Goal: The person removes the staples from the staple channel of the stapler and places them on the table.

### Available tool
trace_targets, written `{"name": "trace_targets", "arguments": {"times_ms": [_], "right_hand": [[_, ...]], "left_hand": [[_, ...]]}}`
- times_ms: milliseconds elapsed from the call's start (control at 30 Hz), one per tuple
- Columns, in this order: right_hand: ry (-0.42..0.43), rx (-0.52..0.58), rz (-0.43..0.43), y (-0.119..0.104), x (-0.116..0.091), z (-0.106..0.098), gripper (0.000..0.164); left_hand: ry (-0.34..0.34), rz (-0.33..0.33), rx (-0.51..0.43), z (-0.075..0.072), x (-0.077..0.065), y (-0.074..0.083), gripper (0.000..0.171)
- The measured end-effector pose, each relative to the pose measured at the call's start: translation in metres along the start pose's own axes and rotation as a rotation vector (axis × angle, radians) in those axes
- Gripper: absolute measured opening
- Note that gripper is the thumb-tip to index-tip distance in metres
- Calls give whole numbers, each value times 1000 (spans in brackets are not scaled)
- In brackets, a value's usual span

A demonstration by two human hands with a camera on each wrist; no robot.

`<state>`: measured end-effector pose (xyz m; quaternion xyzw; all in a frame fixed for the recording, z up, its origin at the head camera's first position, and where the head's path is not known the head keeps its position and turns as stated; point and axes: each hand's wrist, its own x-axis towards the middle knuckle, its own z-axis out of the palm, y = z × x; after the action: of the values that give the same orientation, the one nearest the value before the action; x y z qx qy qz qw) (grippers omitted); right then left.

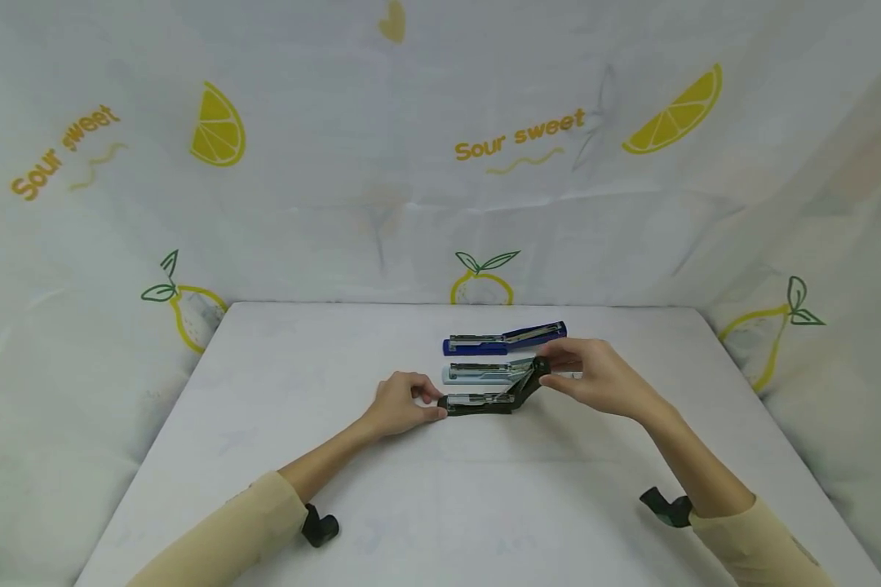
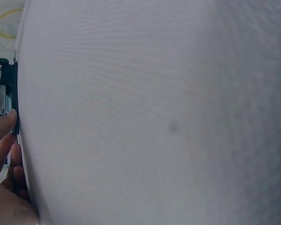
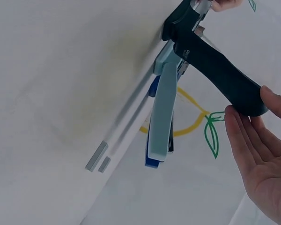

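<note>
A black stapler (image 1: pixel 480 404) lies opened wide nearest the person, its metal staple channel facing up. My left hand (image 1: pixel 405 403) pinches the left end of its base between thumb and fingers. At the other end, the right hand (image 1: pixel 598 377) holds the tip of the raised handle (image 3: pixel 220 77), thumb on one side and fingers on the other in the right wrist view. Just behind is a light blue stapler (image 1: pixel 477 373), also opened, its right part partly hidden by the hand and black handle. Farthest back lies an opened blue stapler (image 1: pixel 477 345).
Two short strips of staples (image 3: pixel 97 157) lie on the white table (image 1: pixel 301 350) near the staplers' right side. A white cloth with lemon prints (image 1: pixel 352 204) hangs behind the table's back edge. Black straps with cameras (image 1: pixel 319 526) sit at both wrists.
</note>
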<state>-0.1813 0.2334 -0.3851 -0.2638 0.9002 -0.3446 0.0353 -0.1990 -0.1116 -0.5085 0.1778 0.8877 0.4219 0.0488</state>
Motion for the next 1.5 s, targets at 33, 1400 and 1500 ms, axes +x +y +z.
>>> {"name": "trace_targets", "arguments": {"times_ms": [33, 1400, 1500], "right_hand": [[2, 4, 5, 2, -2, -1, 34], [15, -51, 132, 24, -19, -11, 39], [39, -27, 120, 21, -18, -10, 37]], "left_hand": [[3, -3, -1, 0, 0, 0, 19], [-24, -50, -45, 0, 3, -1, 21], [-22, -48, -44, 0, 3, -1, 21]]}}
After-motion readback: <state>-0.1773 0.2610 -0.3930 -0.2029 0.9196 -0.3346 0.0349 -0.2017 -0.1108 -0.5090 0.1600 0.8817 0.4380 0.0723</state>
